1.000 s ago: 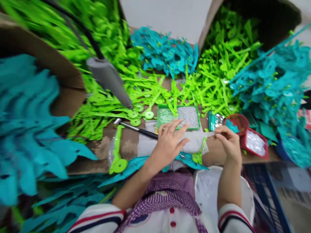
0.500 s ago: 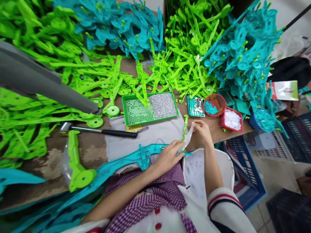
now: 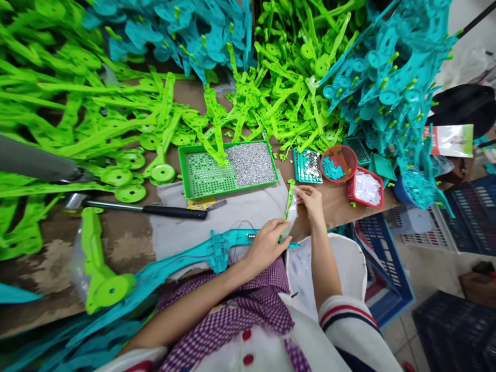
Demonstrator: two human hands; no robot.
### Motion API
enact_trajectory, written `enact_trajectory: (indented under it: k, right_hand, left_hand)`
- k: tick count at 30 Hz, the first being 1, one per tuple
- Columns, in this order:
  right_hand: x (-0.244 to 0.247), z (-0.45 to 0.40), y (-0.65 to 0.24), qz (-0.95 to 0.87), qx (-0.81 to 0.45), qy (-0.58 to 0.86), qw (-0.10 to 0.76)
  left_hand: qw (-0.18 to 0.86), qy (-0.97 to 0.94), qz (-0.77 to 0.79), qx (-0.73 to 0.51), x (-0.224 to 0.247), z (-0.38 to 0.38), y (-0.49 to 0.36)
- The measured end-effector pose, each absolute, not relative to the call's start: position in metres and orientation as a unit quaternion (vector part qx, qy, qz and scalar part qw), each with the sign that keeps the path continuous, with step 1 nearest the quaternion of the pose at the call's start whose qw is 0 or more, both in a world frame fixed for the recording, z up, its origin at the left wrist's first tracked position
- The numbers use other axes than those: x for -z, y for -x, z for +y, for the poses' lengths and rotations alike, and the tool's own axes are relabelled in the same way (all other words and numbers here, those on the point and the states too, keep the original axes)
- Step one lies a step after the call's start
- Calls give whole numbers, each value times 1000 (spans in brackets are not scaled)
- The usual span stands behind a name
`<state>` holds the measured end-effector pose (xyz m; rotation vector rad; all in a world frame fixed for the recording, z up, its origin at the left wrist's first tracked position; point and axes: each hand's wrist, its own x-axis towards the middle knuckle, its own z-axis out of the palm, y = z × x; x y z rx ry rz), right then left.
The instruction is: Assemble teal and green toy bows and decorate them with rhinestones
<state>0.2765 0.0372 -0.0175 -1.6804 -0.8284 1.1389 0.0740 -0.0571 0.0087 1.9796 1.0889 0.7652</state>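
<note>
At the table's front edge, my left hand (image 3: 267, 242) closes on the lower end of a small green plastic part (image 3: 289, 198) and a translucent plastic piece (image 3: 292, 214) lying along it. With its fingertips, my right hand (image 3: 311, 200) pinches the upper right edge of that translucent piece. The green part points up and away from me. Under my left hand lies a long teal plastic part (image 3: 174, 254) with thin wires and a small metal spring (image 3: 251, 236) near its right end. My fingers hide the lower ends of both held pieces.
A green tray (image 3: 186, 178) holds small metal pieces. To its right are a teal tray (image 3: 296, 166) of metal discs and red baskets, one (image 3: 354, 150) with teal bits. A hammer (image 3: 174, 212) lies left, below a grey arm (image 3: 34, 157). Green and teal parts (image 3: 391, 77) pile behind.
The translucent piece has come to lie alongside the green part, where it stood off to the right before. My right hand has shifted slightly left. The whole view has moved a little.
</note>
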Motion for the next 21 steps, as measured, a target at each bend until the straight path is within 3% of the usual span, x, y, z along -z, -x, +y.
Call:
enact_trajectory:
  k: [21]
  right_hand:
    - [20, 48, -274, -389, -383, 721, 428]
  left_hand:
    - [330, -796, 450, -234, -15, -48, -85]
